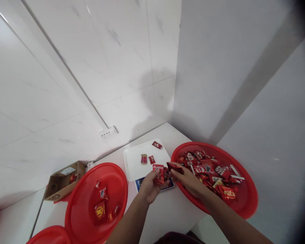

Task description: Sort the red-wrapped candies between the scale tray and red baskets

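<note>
My left hand (150,190) is closed on a red snack packet (158,173) with white print, held over the front of a kitchen scale (139,182). Close beside it, my right hand (185,178) grips a dark red packet (175,167). Between the two hands are more small wrapped pieces that I cannot make out. On the scale's white tray (133,166) lie a small red packet (151,159), a red and gold one (143,159) and a dark red one (157,145). To the right, a red mesh basket (254,196) holds a heap of red wrapped snacks (205,167).
On the left stands another red basket (78,206) with several packets (100,210) in it. Behind it is an open cardboard box (57,186). Part of a third red basket (49,235) shows at the bottom edge. Walls and a power socket (108,132) border the white table (165,211).
</note>
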`<state>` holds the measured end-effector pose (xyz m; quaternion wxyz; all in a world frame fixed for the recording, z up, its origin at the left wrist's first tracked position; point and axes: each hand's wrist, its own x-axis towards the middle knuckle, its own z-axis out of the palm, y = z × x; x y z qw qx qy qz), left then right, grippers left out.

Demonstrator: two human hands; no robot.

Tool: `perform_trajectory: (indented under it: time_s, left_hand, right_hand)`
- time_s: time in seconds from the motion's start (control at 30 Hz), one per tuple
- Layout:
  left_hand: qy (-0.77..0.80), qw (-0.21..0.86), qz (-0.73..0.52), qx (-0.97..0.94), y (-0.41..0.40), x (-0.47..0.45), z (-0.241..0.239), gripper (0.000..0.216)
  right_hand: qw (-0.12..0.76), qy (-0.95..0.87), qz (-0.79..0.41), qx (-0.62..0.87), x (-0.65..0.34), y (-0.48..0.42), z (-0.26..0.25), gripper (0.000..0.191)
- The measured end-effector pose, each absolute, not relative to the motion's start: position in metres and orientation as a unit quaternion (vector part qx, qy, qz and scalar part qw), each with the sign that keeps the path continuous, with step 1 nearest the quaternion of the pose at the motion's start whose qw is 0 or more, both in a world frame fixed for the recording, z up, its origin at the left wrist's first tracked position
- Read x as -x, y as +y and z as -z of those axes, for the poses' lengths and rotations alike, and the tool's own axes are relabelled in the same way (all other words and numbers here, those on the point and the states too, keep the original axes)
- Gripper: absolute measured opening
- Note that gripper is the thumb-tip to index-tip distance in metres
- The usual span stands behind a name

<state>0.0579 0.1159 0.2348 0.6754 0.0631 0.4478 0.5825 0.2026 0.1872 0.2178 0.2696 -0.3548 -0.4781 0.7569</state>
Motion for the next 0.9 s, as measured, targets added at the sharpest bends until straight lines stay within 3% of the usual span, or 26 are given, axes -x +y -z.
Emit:
perform_trajectory:
  time_s: [0.27,0.4,0.57,0.9]
  left_hand:
    - [0.428,0.698,-0.571,-0.065,0.106,-0.053,-0.235,0.021]
    - [0.42,0.711,-0.56,-0.07,0.104,-0.055,-0.238,0.028]
    - [0.479,0.636,-0.605,0.015,0.1,-0.046,-0.229,0.025]
    - [0.542,0.609,-0.577,0.048,0.074,-0.042,-0.205,0.025]
  right_hand:
    - [0.222,-0.556,-0.743,0.3,-0.194,0.19,-0.227,0.036]
    - [0.234,-0.491,-0.762,0.352,-0.189,0.191,-0.219,0.026]
    - [0.266,-0.413,-0.778,0.393,-0.186,0.197,-0.199,0.025]
    - [0.274,-0.377,-0.732,0.497,-0.137,0.232,-0.169,0.013]
